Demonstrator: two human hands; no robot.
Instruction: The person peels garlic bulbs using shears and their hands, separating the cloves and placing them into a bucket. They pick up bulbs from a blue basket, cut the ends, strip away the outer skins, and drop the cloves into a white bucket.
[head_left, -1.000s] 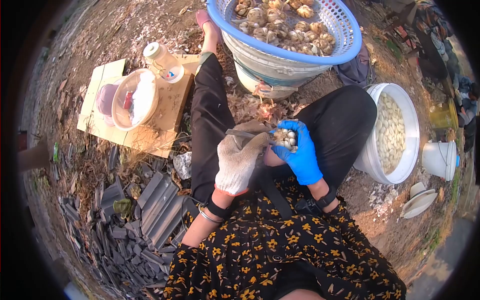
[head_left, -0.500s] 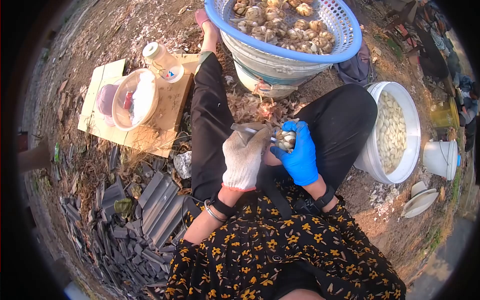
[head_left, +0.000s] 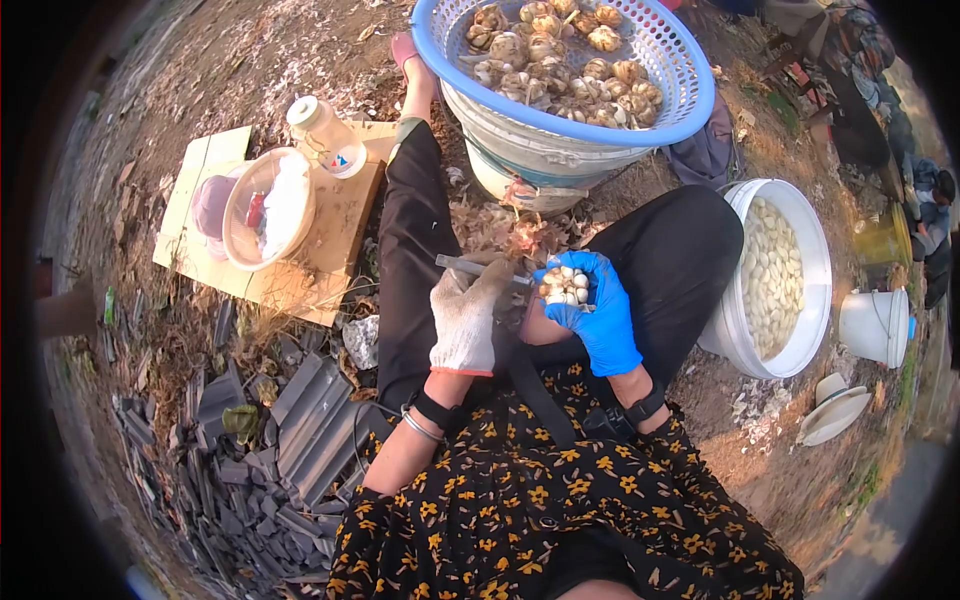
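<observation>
My left hand (head_left: 466,312), in a white knit glove, is closed around a slim grey knife (head_left: 452,264). One end of the knife points right, close to the garlic bulb. In a blue glove, my right hand (head_left: 604,318) grips that garlic bulb (head_left: 564,287), whose pale cloves face up and left. Both hands are between my knees, above the skins on the ground. Beyond them, a blue basket (head_left: 432,62) of whole garlic bulbs (head_left: 545,72) rests on a white bucket (head_left: 545,160).
At right, a white bucket (head_left: 817,240) holds peeled cloves (head_left: 770,275); a lidded bucket (head_left: 872,327) and a hat (head_left: 832,410) lie beyond. At left, a board (head_left: 215,262) bears a small basket (head_left: 235,247) and a jar (head_left: 325,138). Broken tiles (head_left: 320,425) cover the lower left ground.
My left hand has drawn left and slightly down with the knife, away from the bulb. The bulb is turned so more of its cloves show in my right hand.
</observation>
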